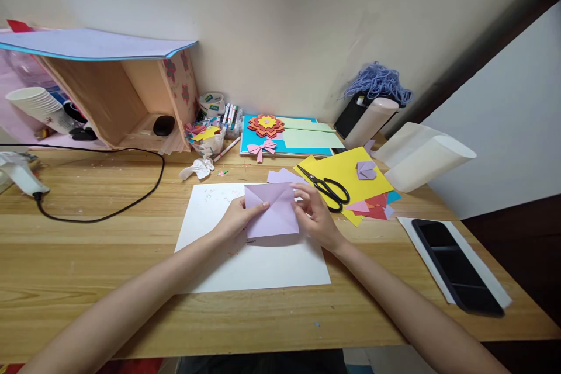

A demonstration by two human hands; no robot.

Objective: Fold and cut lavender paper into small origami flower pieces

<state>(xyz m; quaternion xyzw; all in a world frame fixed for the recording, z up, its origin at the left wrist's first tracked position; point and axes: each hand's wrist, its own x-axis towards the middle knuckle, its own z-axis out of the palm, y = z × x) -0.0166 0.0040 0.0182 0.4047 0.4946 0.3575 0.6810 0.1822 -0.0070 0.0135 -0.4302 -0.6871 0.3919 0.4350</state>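
A square of light purple paper [274, 219] with faint crease lines is held up just above a white sheet [263, 266]. My left hand [236, 219] grips its left edge, the thumb lying on the front face and the other fingers behind. At the upper right corner, my right hand [318, 216] pinches the paper with curled fingers. Behind the square, more purple paper pieces [287, 176] lie on the table. Black-handled scissors [326, 187] rest on yellow paper [350, 175] to the right, close to a folded purple heart [366, 170].
Coloured scraps [377, 206] lie beside the yellow paper, and a phone [456, 269] sits at the right. A glue gun [21, 174] with a black cord [105, 219] is on the left. At the back are an open box [127, 90], a paper flower [266, 125] and a paper roll [438, 158].
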